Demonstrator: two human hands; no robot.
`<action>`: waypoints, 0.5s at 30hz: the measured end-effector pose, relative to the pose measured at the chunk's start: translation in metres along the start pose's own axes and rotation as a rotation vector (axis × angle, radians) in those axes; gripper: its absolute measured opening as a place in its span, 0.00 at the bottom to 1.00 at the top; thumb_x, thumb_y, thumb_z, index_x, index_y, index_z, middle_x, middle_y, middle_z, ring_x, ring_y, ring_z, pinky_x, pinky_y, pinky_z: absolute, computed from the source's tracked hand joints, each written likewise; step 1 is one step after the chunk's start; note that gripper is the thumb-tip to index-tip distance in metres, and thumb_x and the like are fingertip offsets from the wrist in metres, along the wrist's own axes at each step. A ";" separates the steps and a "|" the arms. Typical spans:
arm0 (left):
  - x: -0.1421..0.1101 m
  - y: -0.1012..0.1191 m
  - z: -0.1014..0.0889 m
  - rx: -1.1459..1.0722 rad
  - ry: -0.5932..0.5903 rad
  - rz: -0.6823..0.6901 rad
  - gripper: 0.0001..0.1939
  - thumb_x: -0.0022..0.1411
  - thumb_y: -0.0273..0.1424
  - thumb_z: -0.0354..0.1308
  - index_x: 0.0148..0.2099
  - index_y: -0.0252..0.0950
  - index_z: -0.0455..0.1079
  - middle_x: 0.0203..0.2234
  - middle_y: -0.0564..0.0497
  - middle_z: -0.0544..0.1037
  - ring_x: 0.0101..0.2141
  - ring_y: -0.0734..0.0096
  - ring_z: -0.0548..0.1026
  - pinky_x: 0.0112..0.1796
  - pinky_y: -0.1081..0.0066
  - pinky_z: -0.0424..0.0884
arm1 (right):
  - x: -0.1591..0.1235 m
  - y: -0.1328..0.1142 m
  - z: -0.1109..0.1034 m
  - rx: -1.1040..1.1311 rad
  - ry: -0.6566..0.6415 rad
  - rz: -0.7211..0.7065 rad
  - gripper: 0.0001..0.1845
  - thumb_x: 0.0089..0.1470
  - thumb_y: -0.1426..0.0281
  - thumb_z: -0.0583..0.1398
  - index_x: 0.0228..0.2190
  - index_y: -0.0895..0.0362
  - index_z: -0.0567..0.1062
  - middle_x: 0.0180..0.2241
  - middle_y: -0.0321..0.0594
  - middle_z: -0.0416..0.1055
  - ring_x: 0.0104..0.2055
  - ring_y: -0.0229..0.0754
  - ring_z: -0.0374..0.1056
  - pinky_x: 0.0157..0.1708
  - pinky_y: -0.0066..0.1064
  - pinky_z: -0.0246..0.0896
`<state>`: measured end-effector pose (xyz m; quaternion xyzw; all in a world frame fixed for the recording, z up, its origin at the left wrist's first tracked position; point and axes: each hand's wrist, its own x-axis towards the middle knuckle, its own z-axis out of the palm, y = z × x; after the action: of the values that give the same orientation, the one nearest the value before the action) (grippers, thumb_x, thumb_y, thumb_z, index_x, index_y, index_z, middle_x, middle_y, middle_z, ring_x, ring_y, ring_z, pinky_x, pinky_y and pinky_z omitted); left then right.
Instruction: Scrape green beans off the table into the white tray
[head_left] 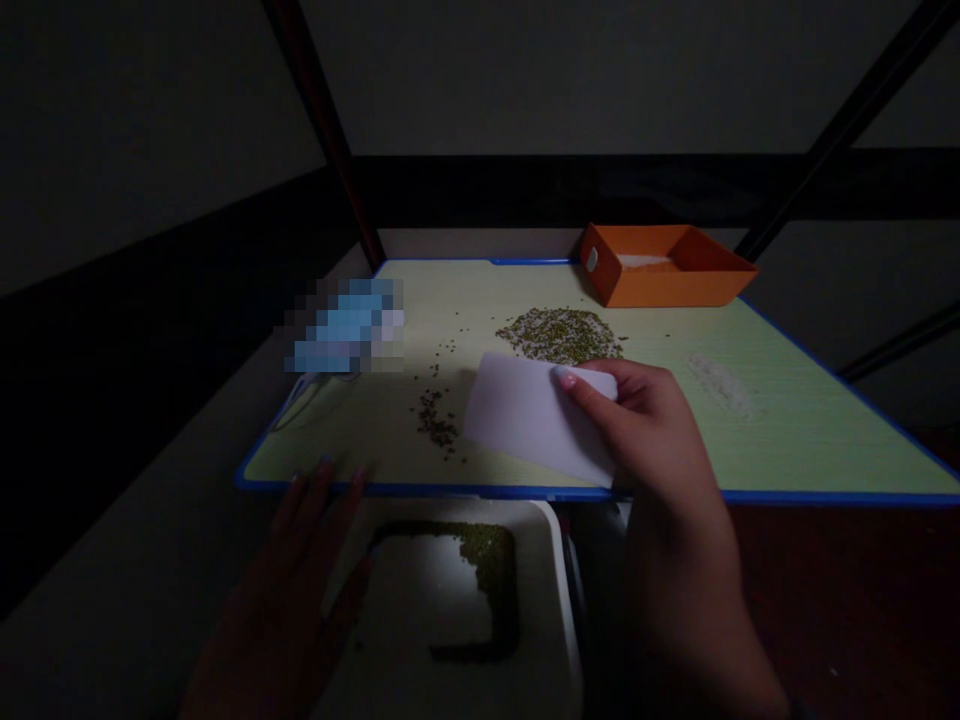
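Observation:
My right hand (645, 420) grips a white flat scraper card (532, 412) held on edge over the green board (787, 430). A small dark heap of green beans (436, 420) lies just left of the card, near the board's front edge. A larger spread of beans mixed with white grains (561, 334) lies behind the card. My left hand (300, 570) holds the left side of a white square tray (555, 600) below the board's front edge, fingers stretched along it. Green beans (491, 565) line the tray's inner well.
An orange open box (664, 266) stands at the board's far right corner. A streak of white grains (721, 382) lies on the right of the board. A blurred blue item (346, 325) sits at the board's left. Dark frame bars rise behind.

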<state>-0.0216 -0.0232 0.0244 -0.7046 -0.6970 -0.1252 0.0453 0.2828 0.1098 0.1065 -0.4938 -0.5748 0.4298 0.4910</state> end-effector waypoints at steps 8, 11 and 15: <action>-0.001 0.001 -0.003 0.030 0.044 0.028 0.33 0.66 0.46 0.43 0.70 0.57 0.38 0.73 0.52 0.51 0.70 0.50 0.53 0.60 0.44 0.70 | -0.001 -0.001 0.002 0.005 0.036 -0.051 0.16 0.51 0.57 0.65 0.22 0.56 0.77 0.21 0.34 0.67 0.21 0.34 0.57 0.18 0.25 0.50; -0.001 0.002 -0.003 0.030 0.034 0.024 0.33 0.66 0.47 0.43 0.70 0.57 0.38 0.73 0.52 0.50 0.70 0.50 0.52 0.60 0.44 0.70 | -0.003 -0.003 0.007 0.022 0.012 -0.052 0.16 0.51 0.57 0.65 0.23 0.56 0.77 0.20 0.34 0.67 0.21 0.34 0.57 0.18 0.25 0.50; 0.000 0.002 -0.003 0.019 0.037 0.035 0.34 0.66 0.46 0.44 0.70 0.57 0.38 0.73 0.53 0.50 0.70 0.51 0.53 0.60 0.47 0.70 | -0.002 -0.003 0.011 -0.001 0.019 -0.045 0.16 0.51 0.57 0.64 0.23 0.57 0.77 0.20 0.33 0.66 0.21 0.34 0.57 0.19 0.26 0.50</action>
<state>-0.0202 -0.0239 0.0270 -0.7137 -0.6849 -0.1308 0.0670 0.2715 0.1073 0.1077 -0.4850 -0.5813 0.4135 0.5058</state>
